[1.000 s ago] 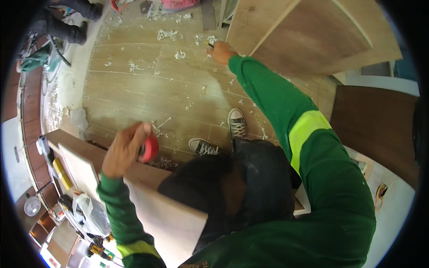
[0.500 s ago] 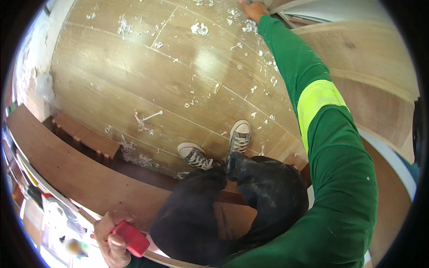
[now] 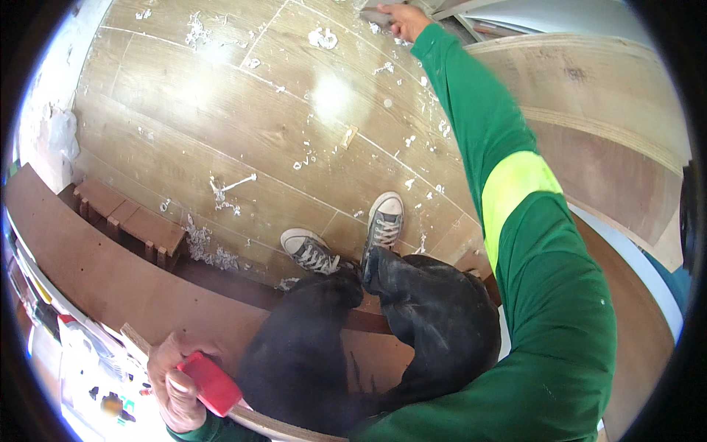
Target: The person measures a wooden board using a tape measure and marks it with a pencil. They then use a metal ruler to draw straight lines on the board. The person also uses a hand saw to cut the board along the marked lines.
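Note:
My left hand (image 3: 177, 379) at the lower left grips a red plastic object (image 3: 210, 383), resting at the plywood edge (image 3: 258, 426) beside my legs. My right hand (image 3: 405, 22) reaches to the top of the view, fingers closed on a flat grey-brown piece (image 3: 375, 13) whose kind I cannot make out. It is near pale framed panels beyond a large plywood panel (image 3: 560, 81). Below that arm, my two sneakers (image 3: 346, 236) stand on the wood-look floor (image 3: 184, 125).
White shavings (image 3: 213, 254) are scattered over the floor. A long brown board (image 3: 103, 258) runs along my left, with short slatted wooden pieces (image 3: 132, 217) beyond it. Cluttered tools and bags (image 3: 96, 368) fill the lower left edge. Curved panels stand at the right; a plastic bag (image 3: 62, 140) lies by the wall.
The view has tilted and shifted. My left hand has dropped to the board's edge with the red object. My right hand has reached farther forward, and the plywood panel appears farther right.

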A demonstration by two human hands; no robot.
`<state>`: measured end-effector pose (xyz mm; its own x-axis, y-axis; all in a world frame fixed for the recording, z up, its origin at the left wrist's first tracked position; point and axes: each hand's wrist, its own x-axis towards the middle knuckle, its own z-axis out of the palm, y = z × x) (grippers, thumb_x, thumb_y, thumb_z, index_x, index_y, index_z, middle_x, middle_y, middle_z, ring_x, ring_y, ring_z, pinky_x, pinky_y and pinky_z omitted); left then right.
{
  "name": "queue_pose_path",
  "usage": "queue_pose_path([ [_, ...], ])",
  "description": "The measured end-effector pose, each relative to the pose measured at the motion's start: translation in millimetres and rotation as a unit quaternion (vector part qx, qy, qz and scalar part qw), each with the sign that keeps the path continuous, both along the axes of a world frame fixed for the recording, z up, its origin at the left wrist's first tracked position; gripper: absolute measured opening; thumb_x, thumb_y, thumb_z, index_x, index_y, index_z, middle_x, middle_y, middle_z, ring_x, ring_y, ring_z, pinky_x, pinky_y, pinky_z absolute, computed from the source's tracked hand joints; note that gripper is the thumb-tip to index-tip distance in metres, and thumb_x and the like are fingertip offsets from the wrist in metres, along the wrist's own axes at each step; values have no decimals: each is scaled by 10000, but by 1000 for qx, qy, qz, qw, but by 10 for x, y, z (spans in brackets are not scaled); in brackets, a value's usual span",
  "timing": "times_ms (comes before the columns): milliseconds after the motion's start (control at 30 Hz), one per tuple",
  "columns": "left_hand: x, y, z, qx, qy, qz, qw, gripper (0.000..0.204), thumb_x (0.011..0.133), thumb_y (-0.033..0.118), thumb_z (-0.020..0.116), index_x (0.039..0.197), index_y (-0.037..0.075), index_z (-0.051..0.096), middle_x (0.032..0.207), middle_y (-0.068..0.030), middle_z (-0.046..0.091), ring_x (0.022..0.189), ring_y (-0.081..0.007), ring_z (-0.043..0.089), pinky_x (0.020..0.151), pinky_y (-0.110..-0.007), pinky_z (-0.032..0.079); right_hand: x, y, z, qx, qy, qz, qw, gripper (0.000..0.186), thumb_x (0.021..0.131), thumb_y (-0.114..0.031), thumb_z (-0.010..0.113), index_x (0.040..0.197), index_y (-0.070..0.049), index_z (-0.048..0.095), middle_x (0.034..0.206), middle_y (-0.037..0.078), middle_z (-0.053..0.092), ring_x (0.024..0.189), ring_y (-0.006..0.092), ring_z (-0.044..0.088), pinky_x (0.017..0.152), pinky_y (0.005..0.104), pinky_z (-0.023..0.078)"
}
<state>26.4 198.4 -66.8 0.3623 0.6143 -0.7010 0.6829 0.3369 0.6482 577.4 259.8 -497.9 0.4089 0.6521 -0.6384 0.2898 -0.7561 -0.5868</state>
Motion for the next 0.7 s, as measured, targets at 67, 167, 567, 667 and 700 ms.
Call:
queue_pose_path([
  [67,-22,-46,8,20,-45,13,999,858,1000,850,347,970,39,627,722,-63,590,551,-137,551,500,-265,416,-276,-111,116,30,161,-170,972,701,924,-563,793,1231,56,671,757,69,606,654,153,626,604,349,544],
  [167,-98,-58,68,46,-62,68,995,884,992,868,311,977,43,628,700,-54,569,538,-130,535,481,-260,405,-897,-622,494,83,385,-229,890,362,978,-346,808,1099,-42,654,834,-30,529,544,81,427,461,283,381],
  [567,-604,-639,657,227,-78,-101,966,510,1120,496,502,1157,27,699,861,-13,633,746,-104,552,635,-260,436,-2705,-3827,4036,222,426,-309,821,189,1027,-208,744,1068,-43,660,869,-37,589,574,46,402,497,246,365],
  [667,-934,-1073,1013,289,-139,-56,945,528,1112,533,499,1094,55,722,816,10,583,695,-62,484,605,-248,383,-3121,-4386,4709,252,431,-260,826,199,1056,-221,702,1110,-33,667,865,-32,605,571,32,397,501,238,364],
  [700,-1064,-1233,1164,267,-179,-42,946,508,1108,522,503,1075,64,719,789,13,565,662,-71,476,588,-248,363,-3289,-4545,4845,252,448,-251,820,216,1061,-225,693,1143,-27,665,850,-33,591,569,31,395,501,231,361],
])
